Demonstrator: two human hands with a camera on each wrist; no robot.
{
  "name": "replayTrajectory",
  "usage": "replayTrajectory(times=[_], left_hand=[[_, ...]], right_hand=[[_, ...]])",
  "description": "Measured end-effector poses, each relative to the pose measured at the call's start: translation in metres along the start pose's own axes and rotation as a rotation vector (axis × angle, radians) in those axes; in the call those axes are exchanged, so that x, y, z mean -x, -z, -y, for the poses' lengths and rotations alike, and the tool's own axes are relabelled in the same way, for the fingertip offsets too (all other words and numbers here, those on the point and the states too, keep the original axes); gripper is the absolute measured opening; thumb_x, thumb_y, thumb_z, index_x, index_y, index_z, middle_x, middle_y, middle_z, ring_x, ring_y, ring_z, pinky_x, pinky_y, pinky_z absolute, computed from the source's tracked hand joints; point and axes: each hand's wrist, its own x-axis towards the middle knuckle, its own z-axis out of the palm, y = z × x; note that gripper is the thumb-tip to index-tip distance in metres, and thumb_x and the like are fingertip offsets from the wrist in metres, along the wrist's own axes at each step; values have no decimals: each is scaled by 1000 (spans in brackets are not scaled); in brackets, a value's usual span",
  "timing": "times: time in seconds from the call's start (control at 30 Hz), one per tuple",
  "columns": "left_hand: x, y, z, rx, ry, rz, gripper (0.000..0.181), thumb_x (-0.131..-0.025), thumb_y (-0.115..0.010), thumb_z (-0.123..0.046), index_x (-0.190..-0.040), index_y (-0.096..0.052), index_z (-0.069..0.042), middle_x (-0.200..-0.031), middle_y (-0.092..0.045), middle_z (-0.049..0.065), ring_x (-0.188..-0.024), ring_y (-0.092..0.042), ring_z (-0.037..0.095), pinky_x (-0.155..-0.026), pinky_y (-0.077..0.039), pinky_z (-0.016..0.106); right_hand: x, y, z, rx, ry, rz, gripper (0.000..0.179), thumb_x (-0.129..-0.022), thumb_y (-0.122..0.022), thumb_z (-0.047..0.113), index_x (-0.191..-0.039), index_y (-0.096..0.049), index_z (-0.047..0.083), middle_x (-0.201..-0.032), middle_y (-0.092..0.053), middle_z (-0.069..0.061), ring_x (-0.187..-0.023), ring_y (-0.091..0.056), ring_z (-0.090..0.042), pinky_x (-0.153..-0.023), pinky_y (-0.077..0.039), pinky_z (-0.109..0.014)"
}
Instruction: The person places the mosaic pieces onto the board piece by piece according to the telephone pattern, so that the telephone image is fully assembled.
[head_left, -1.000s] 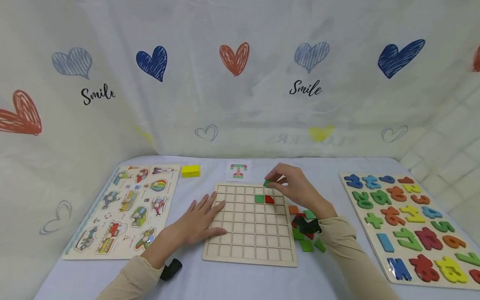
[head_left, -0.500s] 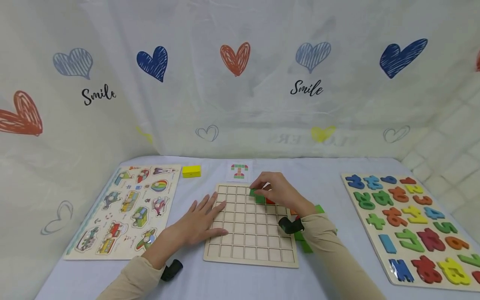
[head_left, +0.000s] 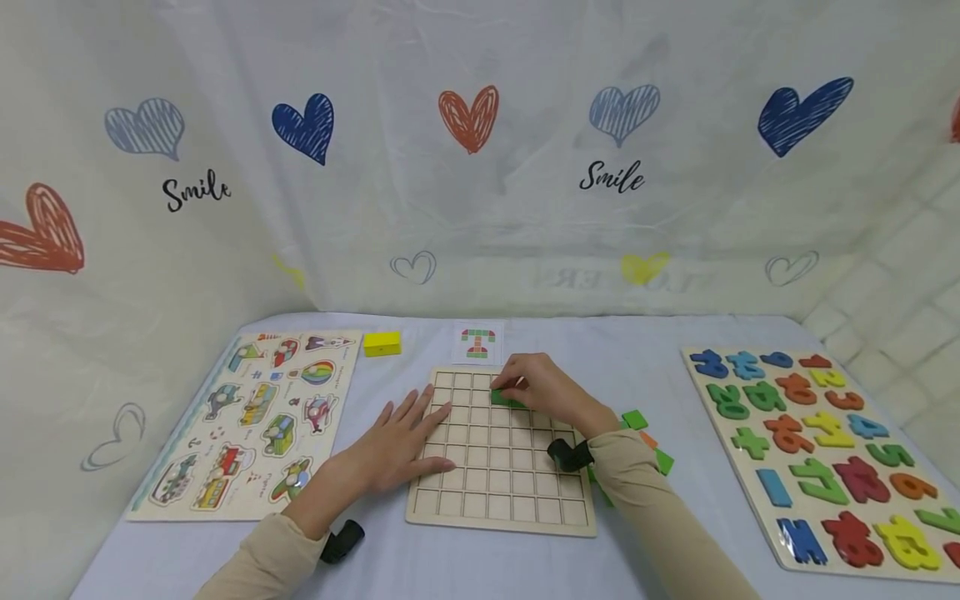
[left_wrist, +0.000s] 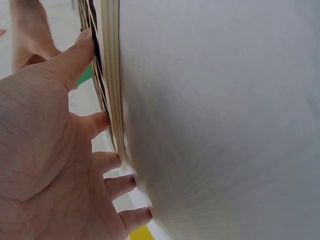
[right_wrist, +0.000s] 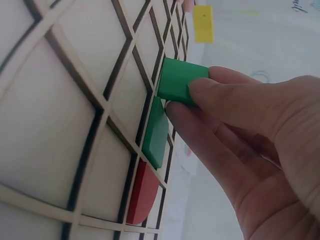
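A square green tile is pinched between the thumb and fingers of my right hand. It stands over the wooden grid board, right beside a green tile that lies in a cell. A red tile with one rounded corner lies in the cell after that; in the head view my right hand covers it. My left hand rests spread on the board's left edge, thumb and index finger over the frame, other fingertips at the cloth.
A pattern card and a yellow block are behind the board. Loose tiles lie under and beside my right forearm. A vehicle picture puzzle is on the left, a number puzzle on the right.
My right hand has carried the green tile leftward from the board's back right and lowered it toward the cell left of the placed green tile. My left hand has stayed put.
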Motion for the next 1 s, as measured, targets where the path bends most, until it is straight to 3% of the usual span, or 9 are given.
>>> replayTrajectory(times=[1.0], left_hand=[[0, -2, -1, 2, 2, -7, 86, -102, -53, -65, -167, -28, -14, -174, -8, 19, -160, -9, 43, -124, -12, 67]], right_hand=[[4, 4, 13, 18, -46, 5, 16, -91, -75, -7, -105, -82, -2, -97, -75, -10, -93, -72, -24, -80, -60, -27]])
